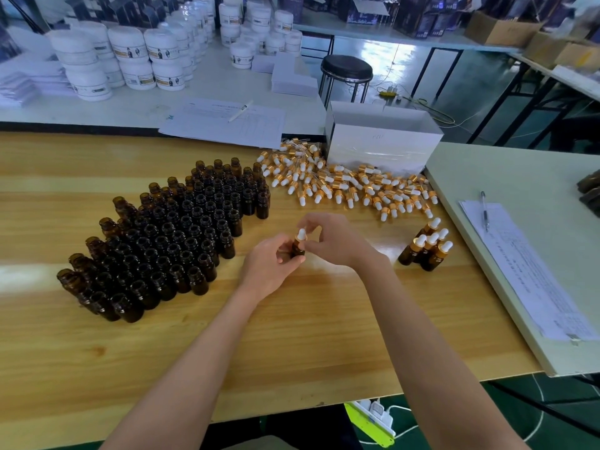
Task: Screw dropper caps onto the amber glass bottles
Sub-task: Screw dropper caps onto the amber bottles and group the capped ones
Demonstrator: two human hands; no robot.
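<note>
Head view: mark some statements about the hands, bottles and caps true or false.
1. The left hand grips an amber bottle. True.
2. The right hand is idle, holding nothing. False: it pinches the dropper cap on that bottle.
3. The capped bottles stand left of the uncapped bottles. False: they stand to their right.
4. Beside the white box lie loose dropper caps. True.

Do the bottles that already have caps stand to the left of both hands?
No, the capped amber bottles stand in a group to the right of the right hand, near the right edge of the wooden table.
</note>
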